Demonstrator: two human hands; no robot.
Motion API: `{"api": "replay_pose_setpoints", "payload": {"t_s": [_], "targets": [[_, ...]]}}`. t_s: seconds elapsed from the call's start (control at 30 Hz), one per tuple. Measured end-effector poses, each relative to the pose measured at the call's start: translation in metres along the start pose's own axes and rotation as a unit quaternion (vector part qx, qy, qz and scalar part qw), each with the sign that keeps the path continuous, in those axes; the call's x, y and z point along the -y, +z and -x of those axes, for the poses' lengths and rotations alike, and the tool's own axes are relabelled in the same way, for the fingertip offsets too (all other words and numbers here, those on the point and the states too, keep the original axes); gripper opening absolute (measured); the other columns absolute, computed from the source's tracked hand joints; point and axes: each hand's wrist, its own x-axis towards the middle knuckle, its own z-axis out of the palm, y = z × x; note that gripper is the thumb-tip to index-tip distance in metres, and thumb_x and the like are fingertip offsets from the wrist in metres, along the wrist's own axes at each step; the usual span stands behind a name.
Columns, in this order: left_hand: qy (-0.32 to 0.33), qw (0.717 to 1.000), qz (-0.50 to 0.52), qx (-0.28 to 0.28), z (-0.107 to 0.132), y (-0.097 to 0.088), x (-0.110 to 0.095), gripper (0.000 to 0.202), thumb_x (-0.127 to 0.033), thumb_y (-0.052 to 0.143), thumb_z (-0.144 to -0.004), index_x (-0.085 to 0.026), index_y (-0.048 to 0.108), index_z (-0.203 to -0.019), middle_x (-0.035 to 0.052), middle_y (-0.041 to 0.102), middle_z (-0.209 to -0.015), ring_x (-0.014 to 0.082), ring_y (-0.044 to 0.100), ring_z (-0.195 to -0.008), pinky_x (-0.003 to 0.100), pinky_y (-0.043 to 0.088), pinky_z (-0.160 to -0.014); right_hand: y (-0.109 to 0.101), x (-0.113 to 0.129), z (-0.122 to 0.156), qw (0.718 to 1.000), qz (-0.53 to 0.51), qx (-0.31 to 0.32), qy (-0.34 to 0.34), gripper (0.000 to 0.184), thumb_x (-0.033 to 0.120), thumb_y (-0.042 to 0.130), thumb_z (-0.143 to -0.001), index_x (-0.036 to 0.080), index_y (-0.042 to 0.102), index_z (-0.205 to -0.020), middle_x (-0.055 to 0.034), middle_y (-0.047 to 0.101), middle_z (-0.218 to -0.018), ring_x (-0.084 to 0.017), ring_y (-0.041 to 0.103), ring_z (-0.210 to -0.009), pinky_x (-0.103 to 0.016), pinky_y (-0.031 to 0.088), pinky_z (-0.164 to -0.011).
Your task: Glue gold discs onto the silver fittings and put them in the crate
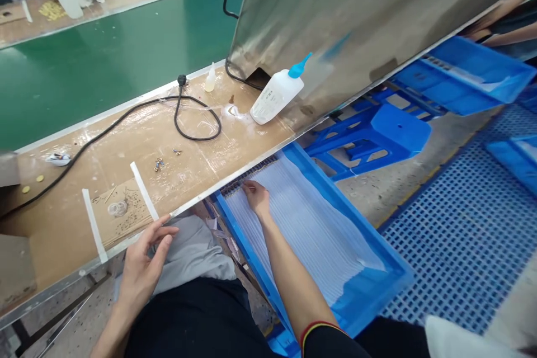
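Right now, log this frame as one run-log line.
left hand: open, near bench edge | right hand: on white strips | in blue tray

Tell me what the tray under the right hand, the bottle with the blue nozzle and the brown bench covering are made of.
The tray looks like moulded blue plastic: smooth, faintly glossy, one even colour. The squeeze bottle seems to be translucent white plastic, its contents dimly showing. The bench covering looks like matte, scuffed brown cardboard, though it could be heavy kraft paper.
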Motion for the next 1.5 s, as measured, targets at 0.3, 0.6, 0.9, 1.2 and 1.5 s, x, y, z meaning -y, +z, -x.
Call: {"api": "replay_pose_setpoints", "payload": {"t_s": [0.3, 0.6, 0.9, 1.2, 1.5], "targets": [[0.041, 0.999, -0.035, 0.002, 0.015, 0.0, -0.006, 0.04, -0.049, 0.057, -0.118, -0.028, 0.082, -0.14, 0.0074, 0.089, -0.123, 0.0274, 0.085, -0.117, 0.039, 0.065, -0.108, -0.037, 0.045, 0.043, 0.987, -0.071, -0.135, -0.043, 0.056, 0.063, 0.055, -0.102, 0.015, 0.082, -0.111, -0.0186, 0.085, -0.102, -0.03, 0.08, -0.086, -0.047, 0.065, -0.086], [0.055, 0.998, -0.019, 0.002, 0.029, -0.001, -0.007, 0.037, -0.046, 0.06, -0.116, -0.026, 0.084, -0.135, 0.0082, 0.089, -0.115, 0.0267, 0.086, -0.107, 0.029, 0.069, -0.079, -0.005, 0.24, 0.055, 0.928, -0.078, 0.071, -0.359, 0.027, 0.037, 0.063, -0.112, 0.023, 0.084, -0.12, -0.0073, 0.085, -0.12, -0.021, 0.079, -0.103, -0.034, 0.062, -0.094], [0.046, 0.998, 0.008, -0.049, 0.047, -0.019, 0.024, 0.035, -0.043, 0.058, -0.117, -0.028, 0.083, -0.135, 0.0065, 0.089, -0.114, 0.0262, 0.085, -0.108, 0.036, 0.069, -0.096, 0.05, 0.301, 0.01, 0.901, 0.17, 0.131, -0.377, 0.017, 0.021, 0.068, -0.103, 0.021, 0.083, -0.097, -0.0135, 0.082, -0.105, -0.028, 0.074, -0.097, -0.037, 0.052, -0.09], [0.093, 0.963, -0.066, -0.243, 0.005, -0.092, -0.005, 0.025, -0.035, 0.065, -0.114, -0.025, 0.088, -0.121, 0.0036, 0.09, -0.114, 0.0238, 0.086, -0.111, 0.033, 0.065, -0.107, 0.05, 0.314, -0.013, 0.86, 0.264, 0.194, -0.392, 0.008, 0.019, 0.071, -0.091, 0.024, 0.075, -0.086, -0.0084, 0.079, -0.093, -0.027, 0.071, -0.091, -0.036, 0.045, -0.08], [0.055, 0.862, -0.407, -0.296, -0.199, -0.212, -0.014, 0.032, -0.021, 0.055, -0.114, -0.021, 0.087, -0.121, 0.0115, 0.086, -0.126, 0.0336, 0.068, -0.126, 0.048, 0.054, -0.112, 0.054, 0.289, -0.002, 0.894, 0.106, 0.187, -0.392, 0.021, 0.033, 0.062, -0.103, 0.023, 0.078, -0.111, -0.0066, 0.076, -0.099, -0.026, 0.071, -0.087, -0.039, 0.052, -0.083]]}}
